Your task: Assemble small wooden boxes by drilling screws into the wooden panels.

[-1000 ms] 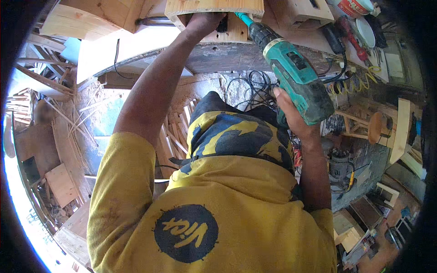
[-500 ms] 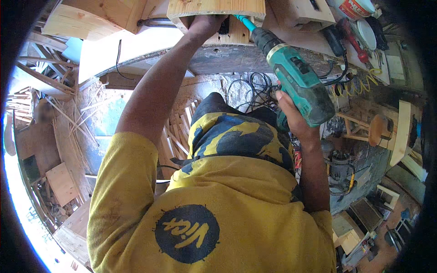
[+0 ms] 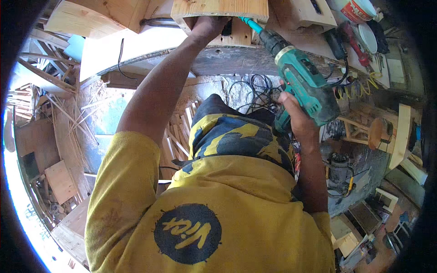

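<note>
My right hand (image 3: 296, 109) is wrapped round the grip of a teal and black cordless drill (image 3: 302, 75). A bright turquoise bit or shaft (image 3: 251, 24) runs from its chuck up and left into the open end of a wooden box (image 3: 221, 7) on the workbench. My left hand (image 3: 208, 27) reaches inside that same opening, left of the shaft. Its fingers are hidden by the box's upper board, so what they touch does not show. A small black piece (image 3: 226, 29) stands in the opening between the hand and the shaft.
More wooden boxes stand on the bench, left (image 3: 91, 20) and right (image 3: 304, 16). At the far right are a white-and-red bucket (image 3: 358, 10), a red tool (image 3: 356, 45) and a yellow coiled hose (image 3: 359, 88). Black cables (image 3: 257, 93) and wood strips (image 3: 180, 132) lie below the bench.
The drill and my right hand have shifted slightly right and down in the picture. The box and bench have shifted a little the same way. My left hand stays inside the box.
</note>
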Available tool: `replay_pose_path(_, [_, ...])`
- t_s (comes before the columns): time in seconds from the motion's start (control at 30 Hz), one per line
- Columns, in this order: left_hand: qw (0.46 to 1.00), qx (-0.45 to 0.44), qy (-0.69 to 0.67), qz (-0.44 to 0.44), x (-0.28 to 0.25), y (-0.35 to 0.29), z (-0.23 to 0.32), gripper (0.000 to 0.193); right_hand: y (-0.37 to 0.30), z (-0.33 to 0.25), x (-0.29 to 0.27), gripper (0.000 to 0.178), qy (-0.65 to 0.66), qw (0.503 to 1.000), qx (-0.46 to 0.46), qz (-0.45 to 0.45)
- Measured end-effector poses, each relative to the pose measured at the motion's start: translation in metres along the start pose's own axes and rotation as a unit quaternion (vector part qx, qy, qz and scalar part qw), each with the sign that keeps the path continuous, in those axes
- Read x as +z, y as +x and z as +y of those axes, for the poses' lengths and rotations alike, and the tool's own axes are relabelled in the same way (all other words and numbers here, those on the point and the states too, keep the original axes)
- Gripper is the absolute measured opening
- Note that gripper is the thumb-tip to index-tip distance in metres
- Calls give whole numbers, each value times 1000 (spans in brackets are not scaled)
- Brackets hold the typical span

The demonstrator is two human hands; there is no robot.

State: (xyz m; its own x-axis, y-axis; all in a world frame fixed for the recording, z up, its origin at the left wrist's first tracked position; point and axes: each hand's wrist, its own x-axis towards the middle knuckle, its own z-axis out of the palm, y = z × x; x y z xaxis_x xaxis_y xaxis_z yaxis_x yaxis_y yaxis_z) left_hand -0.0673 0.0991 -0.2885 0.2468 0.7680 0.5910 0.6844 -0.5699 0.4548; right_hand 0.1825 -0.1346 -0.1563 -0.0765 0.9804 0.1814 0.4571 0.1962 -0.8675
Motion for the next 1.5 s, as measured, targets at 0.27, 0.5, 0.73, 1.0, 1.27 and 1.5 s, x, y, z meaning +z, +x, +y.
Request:
replay_pose_path(0.27, [999, -46, 12, 5, 0, -5, 10, 24, 2, -4, 0, 19, 52, 999, -3, -12])
replay_pose_path(0.5, [987, 2, 152, -47, 11, -2, -9, 20, 1, -1, -1, 23, 52, 998, 7, -31])
replay_pose_path(0.73, [994, -58, 77, -51, 7, -4, -3, 24, 0, 1, 2, 23, 105, 994, 35, -9])
replay_pose_path(1.0, [993, -61, 65, -75, -3, -6, 4, 32, 2, 0, 1, 25, 124, 991, 40, 5])
replay_pose_path(1.27, [828, 100, 534, -142, 21, -9, -31, 28, 1, -3, 5, 32, 200, 976, 82, -5])
replay_pose_path(1.5, [914, 100, 388, -68, 12, -9, -26, 24, 6, 3, 0, 33, 183, 980, 72, -17])
